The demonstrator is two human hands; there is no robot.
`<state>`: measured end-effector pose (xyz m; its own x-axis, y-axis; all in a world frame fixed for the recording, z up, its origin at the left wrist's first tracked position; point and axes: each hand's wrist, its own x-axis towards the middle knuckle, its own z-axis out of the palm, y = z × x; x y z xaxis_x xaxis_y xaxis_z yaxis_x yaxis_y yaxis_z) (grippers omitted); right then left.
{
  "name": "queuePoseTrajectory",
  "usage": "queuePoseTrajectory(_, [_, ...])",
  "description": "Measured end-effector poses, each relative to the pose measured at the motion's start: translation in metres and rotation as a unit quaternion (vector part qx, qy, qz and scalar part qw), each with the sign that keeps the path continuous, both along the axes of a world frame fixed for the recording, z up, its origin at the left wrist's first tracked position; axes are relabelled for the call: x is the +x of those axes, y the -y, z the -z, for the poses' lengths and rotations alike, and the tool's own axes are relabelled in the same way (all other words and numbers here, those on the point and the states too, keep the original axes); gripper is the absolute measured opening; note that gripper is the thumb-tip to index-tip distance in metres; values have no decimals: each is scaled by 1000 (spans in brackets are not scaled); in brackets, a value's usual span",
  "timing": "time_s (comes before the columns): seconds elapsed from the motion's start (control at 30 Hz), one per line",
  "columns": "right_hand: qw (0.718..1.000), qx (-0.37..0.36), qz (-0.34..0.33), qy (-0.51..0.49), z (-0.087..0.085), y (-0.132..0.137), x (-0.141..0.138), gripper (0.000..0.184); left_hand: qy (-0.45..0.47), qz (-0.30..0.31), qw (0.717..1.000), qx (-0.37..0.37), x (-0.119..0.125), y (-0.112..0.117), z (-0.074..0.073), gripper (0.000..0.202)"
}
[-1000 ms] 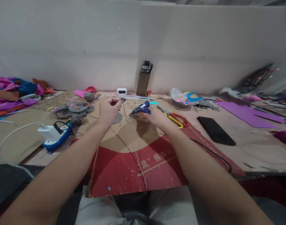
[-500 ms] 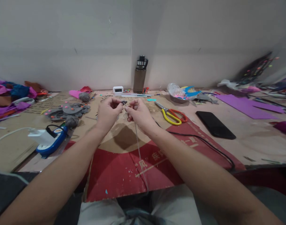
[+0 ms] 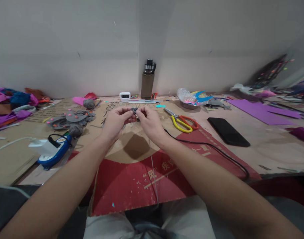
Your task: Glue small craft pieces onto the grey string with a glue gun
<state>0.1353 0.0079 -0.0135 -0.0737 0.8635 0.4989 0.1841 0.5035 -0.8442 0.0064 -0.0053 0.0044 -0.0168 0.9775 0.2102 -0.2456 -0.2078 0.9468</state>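
Between the fingertips of both hands is a small dark grey yarn piece, mostly covered by the fingers. My left hand pinches it from the left, thumb and forefinger pressed together. From the other side my right hand grips it the same way, its thumb close to the left one. A thin grey strand of yarn runs from under my right hand down over the red cardboard to its front edge. Whether a tool is hidden in the fingers, I cannot make out.
Scissors with yellow and red handles and a black phone lie right. A black cable crosses the cardboard. Left are grey yarn pieces and a blue power strip. A bottle stands behind.
My hands have come closer together, with the fingertips now meeting at the grey yarn piece. The hanging strand has shifted slightly to the right.
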Motion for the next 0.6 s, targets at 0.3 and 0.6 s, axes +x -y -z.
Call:
queuePoseTrajectory(0.3, [998, 26, 34, 49, -3, 5, 2, 18, 36, 12, 999, -30, -1, -1, 0, 10])
queuePoseTrajectory(0.6, [995, 22, 54, 81, -6, 4, 4, 18, 33, 19, 999, -39, -1, -1, -1, 7])
